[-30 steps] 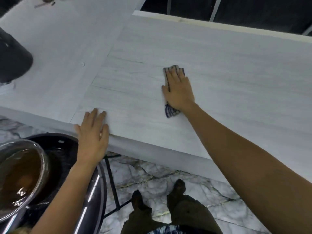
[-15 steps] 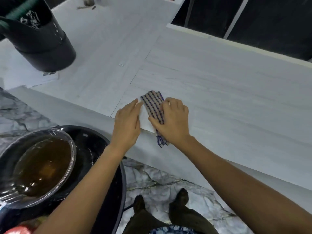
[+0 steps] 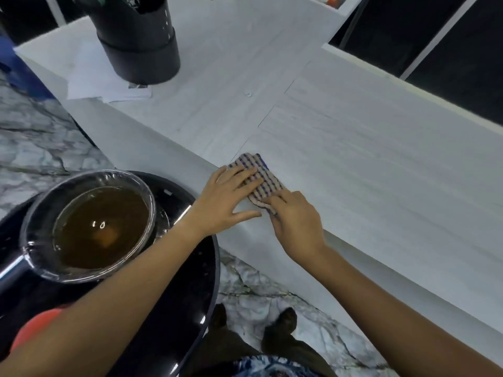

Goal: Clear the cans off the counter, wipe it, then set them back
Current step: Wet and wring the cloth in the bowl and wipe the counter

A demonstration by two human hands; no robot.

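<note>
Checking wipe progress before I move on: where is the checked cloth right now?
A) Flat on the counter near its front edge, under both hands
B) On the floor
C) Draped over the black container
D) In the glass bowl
A: the checked cloth lies on the counter by its near edge, with the left hand pressing it flat and the right hand at its near end.

Even, cool overhead light fills the scene, casting only faint shadows on the pale wood-grain counter (image 3: 381, 164). Small glare spots sit on the brown liquid in the clear plastic-covered bowl (image 3: 89, 227). Wide-angle distortion bends the edges; the whole frame is slightly soft.
</note>
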